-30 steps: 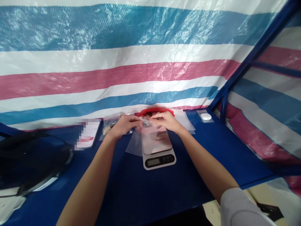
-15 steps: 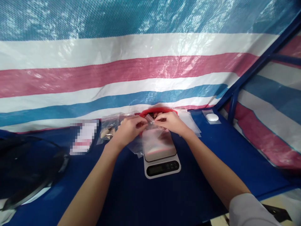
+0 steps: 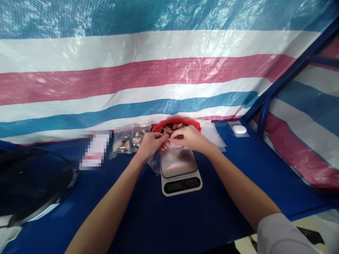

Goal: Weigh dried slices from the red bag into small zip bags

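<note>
Both my left hand (image 3: 154, 144) and my right hand (image 3: 189, 137) are closed in a pinch on a clear plastic bag (image 3: 156, 164), their fingertips nearly meeting. The bag hangs down beside and in front of the fingers, above the back of a white kitchen scale (image 3: 180, 165). Its display looks dark. Just behind my hands sits a red bag (image 3: 194, 124), open at the top, with brown dried pieces (image 3: 172, 126) in it. Left of my left hand lie clear bags holding pale brown, sliced-looking pieces (image 3: 123, 144).
A stack of flat clear bags (image 3: 213, 135) lies right of the red bag. Farther right, a white oval object (image 3: 239, 129) rests on a small clear bag. A blurred-out packet (image 3: 95, 150) and a large black round-edged object (image 3: 37, 187) are at left. Striped sheeting (image 3: 132, 81) hangs behind the blue table (image 3: 148, 218).
My hands have come closer together on the clear bag, the left one moving right. More of the red bag and the filled clear bags shows. The view has shifted slightly.
</note>
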The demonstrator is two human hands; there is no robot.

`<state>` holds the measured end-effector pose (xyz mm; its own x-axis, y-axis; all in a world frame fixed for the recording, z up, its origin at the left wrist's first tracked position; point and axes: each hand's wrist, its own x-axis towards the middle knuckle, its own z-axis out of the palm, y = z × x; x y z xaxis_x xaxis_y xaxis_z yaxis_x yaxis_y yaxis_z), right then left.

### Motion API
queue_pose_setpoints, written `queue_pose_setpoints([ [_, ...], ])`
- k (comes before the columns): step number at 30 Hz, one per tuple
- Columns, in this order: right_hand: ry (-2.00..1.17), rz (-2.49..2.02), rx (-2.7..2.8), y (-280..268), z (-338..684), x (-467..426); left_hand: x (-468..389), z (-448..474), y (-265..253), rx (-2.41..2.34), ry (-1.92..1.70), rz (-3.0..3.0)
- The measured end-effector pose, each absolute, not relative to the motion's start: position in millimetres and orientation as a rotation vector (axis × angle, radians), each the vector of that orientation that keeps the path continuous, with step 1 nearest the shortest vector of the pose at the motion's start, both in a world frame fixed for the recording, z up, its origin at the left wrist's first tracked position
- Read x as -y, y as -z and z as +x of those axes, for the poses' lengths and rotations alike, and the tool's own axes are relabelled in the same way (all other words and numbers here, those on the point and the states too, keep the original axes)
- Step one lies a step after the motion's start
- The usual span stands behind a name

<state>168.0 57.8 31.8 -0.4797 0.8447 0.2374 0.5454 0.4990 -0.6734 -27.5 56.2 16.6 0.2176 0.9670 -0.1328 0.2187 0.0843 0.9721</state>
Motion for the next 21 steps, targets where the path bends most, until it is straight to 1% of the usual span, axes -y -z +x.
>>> queue_pose_setpoints([
  [2, -0.778, -1.114, 2.137, -27.1, 169.8, -60.9, -56.2, -27.5, -16.4, -1.215, -0.839, 1.310],
  [6, -1.097, -1.136, 1.934, -16.8, 173.4, -66.3, -55.7, -26.3, -14.9, -1.181, -0.857, 1.276],
  [8, -1.194, -1.146, 1.904, -13.4, 173.8, -67.3, -55.2, -25.0, -13.9, -1.167, -0.883, 1.280],
  [15, -1.356, -1.152, 1.891, -12.4, 171.3, -66.3, -53.3, -25.4, -13.5, -1.188, -0.892, 1.315],
  [21, -1.351, -1.174, 1.824, -12.2, 170.0, -67.0, -52.0, -27.5, -15.3, -1.215, -0.880, 1.340],
])
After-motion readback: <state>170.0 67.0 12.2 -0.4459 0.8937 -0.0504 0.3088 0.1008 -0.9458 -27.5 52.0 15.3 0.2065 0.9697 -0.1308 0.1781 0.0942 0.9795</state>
